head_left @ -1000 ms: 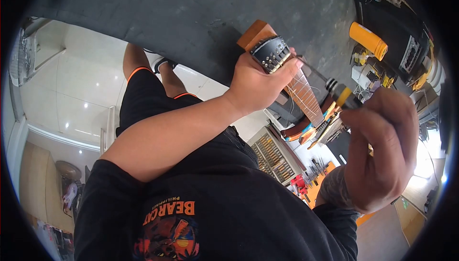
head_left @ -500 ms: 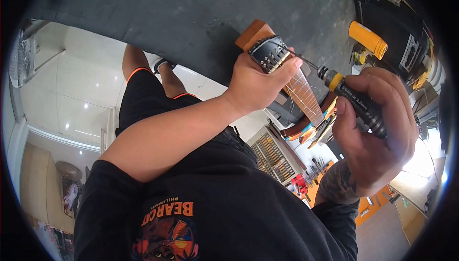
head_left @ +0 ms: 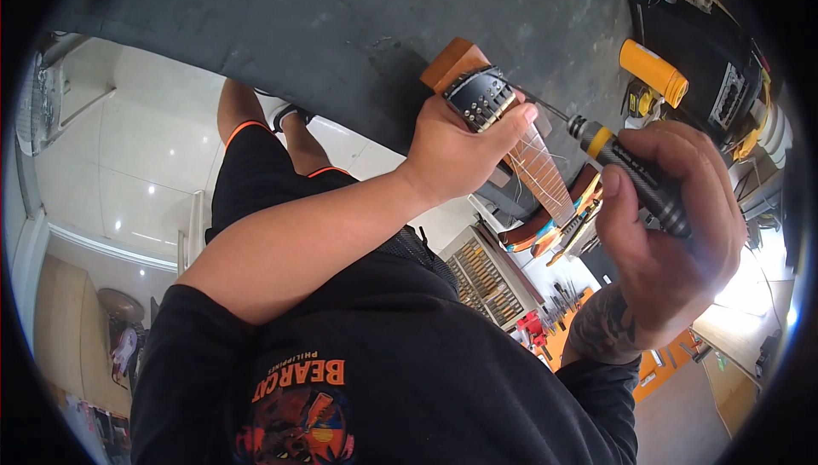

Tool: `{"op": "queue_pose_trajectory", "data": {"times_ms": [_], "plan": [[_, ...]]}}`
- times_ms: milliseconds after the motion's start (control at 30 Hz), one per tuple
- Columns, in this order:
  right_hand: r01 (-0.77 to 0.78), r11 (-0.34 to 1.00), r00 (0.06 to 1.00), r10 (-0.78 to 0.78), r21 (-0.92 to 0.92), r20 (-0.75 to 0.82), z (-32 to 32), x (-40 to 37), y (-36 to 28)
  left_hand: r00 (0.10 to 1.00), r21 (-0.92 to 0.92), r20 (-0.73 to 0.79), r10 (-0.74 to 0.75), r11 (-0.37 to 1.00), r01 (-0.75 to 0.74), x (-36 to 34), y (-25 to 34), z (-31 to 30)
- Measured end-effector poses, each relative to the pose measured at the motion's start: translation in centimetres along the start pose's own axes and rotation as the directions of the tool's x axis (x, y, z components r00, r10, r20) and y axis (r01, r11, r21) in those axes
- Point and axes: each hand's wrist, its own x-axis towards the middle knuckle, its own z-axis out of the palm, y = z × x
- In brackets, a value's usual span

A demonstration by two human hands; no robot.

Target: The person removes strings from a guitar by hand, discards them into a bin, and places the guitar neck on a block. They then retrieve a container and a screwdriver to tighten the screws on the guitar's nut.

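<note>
My left hand (head_left: 456, 145) is wrapped round the guitar neck just below the black headstock (head_left: 480, 94), its thumb lying across the strings. The fretboard (head_left: 543, 177) runs down to the right, with loose-looking strings over it. A brown wooden block (head_left: 455, 63) sits under the headstock. My right hand (head_left: 682, 209) grips the dark knurled handle of a screwdriver (head_left: 635, 171) with a yellow band. Its thin shaft points up and left, the end overlapping the headstock's edge by the nut. The guitar's colourful body (head_left: 554, 235) shows partly beyond my right hand.
Beneath the guitar is a dark worktable (head_left: 281, 22). A yellow cylinder (head_left: 653, 71) and a yellow-black tape measure (head_left: 639, 100) lie at its right side, beside a black case (head_left: 703, 56). Lower down stand a rack of small tools (head_left: 490, 282) and an orange board (head_left: 562, 341).
The screwdriver handle has turned a little in my right hand, its printing now at a different angle. My right fingers have shifted slightly; my left hand stays put.
</note>
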Motion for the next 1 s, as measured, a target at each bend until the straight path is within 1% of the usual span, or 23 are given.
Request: {"op": "queue_pose_trajectory", "data": {"times_ms": [67,233,300,333,400,433,467,533,567,667,700,767,867,933,1000], "plan": [[0.005,1.000,1.000,-0.005,0.003,0.002,0.1,0.0,0.2,1.000,-0.007,0.003,0.013,1.000,-0.013,0.1,0.0,0.0],[0.012,1.000,1.000,-0.012,-0.018,0.013,0.2,0.2,0.7,1.000,-0.031,-0.009,-0.010,0.999,0.010,0.0,-0.2,0.0],[-0.060,0.998,0.996,0.062,-0.031,0.058,-0.1,0.5,0.2,1.000,-0.036,-0.007,-0.007,0.999,0.007,0.0,-0.3,-0.1],[-0.138,0.989,0.985,0.142,-0.045,0.100,-0.5,0.7,-0.8,1.000,-0.032,-0.007,-0.002,0.999,0.002,0.1,-0.3,-0.1],[-0.108,0.991,0.987,0.118,-0.084,0.112,-0.6,0.7,-1.2,1.000,-0.043,-0.002,-0.008,0.999,0.008,0.0,-0.3,0.0],[0.003,0.994,0.997,0.006,-0.107,0.083,-0.3,0.6,-1.0,1.000,-0.055,0.001,-0.014,0.998,0.014,0.0,-0.3,-0.1],[0.071,0.991,0.996,-0.064,-0.112,0.067,-0.2,0.5,-0.8,1.000,-0.066,0.003,-0.023,0.998,0.023,0.0,-0.2,-0.1],[0.206,0.970,0.978,-0.204,-0.130,0.034,0.0,0.5,-0.5,1.000,-0.032,0.001,-0.010,0.999,0.010,-0.1,0.0,-0.1],[0.197,0.977,0.980,-0.196,-0.083,0.020,0.1,0.8,-1.1,1.000,-0.016,0.000,-0.001,1.000,0.001,0.0,0.0,-0.1],[0.216,0.976,0.976,-0.216,-0.021,0.029,0.3,1.0,-1.5,1.000,-0.070,0.008,-0.028,0.997,0.028,0.0,-0.1,-0.1],[0.255,0.967,0.965,-0.254,-0.005,0.071,0.1,0.9,-1.1,1.000,-0.062,-0.001,-0.028,0.998,0.028,0.1,0.0,-0.1],[0.273,0.962,0.957,-0.275,0.028,0.093,0.0,0.9,-0.9,0.999,-0.045,-0.017,-0.034,0.998,0.033,-0.1,0.1,0.1],[0.231,0.972,0.971,-0.233,0.045,0.049,-0.4,0.5,-0.8,1.000,-0.070,-0.021,-0.009,0.997,0.007,0.0,0.0,0.1],[0.212,0.977,0.976,-0.213,0.031,0.039,-1.0,0.1,-0.8,1.000,-0.035,-0.018,-0.025,0.999,0.024,0.0,0.0,0.1],[0.161,0.987,0.986,-0.162,0.027,0.037,-1.4,-0.4,-1.0,0.999,-0.013,-0.020,-0.036,0.999,0.035,0.0,0.1,0.1]]}}
